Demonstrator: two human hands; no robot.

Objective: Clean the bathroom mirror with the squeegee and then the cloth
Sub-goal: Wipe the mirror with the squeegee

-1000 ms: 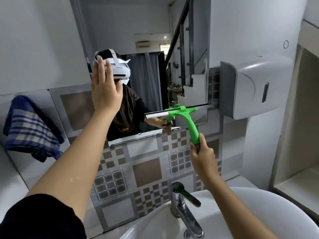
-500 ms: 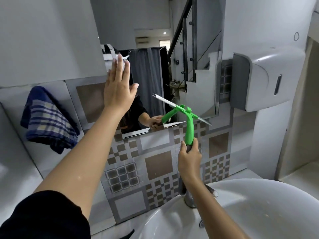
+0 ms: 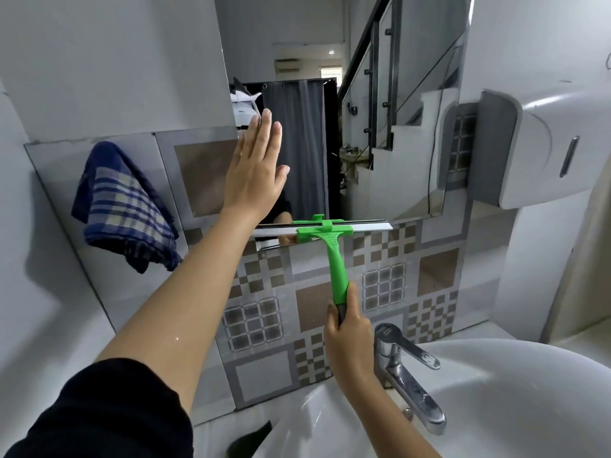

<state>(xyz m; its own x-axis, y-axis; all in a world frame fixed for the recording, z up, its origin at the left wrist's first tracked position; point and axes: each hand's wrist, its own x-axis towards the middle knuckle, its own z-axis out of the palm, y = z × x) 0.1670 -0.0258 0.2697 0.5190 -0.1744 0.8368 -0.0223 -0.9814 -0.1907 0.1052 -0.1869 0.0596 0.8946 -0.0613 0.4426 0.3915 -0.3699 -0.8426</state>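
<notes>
The mirror (image 3: 380, 133) hangs on the wall above the sink. My left hand (image 3: 254, 173) lies flat against its left edge, fingers straight and together, holding nothing. My right hand (image 3: 347, 338) grips the dark end of a green squeegee (image 3: 334, 256). Its white blade lies level across the mirror's bottom edge, left of centre. A blue and cream checked cloth (image 3: 122, 209) hangs on the tiled wall to the left of the mirror, apart from both hands.
A chrome tap (image 3: 406, 375) stands just right of my right hand on the white sink (image 3: 515, 398). A white and grey wall dispenser (image 3: 535, 143) juts out right of the mirror. Patterned tiles (image 3: 261, 312) cover the wall below.
The squeegee blade went from tilted to level and now sits at the mirror's bottom edge. My left hand stays flat on the mirror's left side. The view shifted leftward.
</notes>
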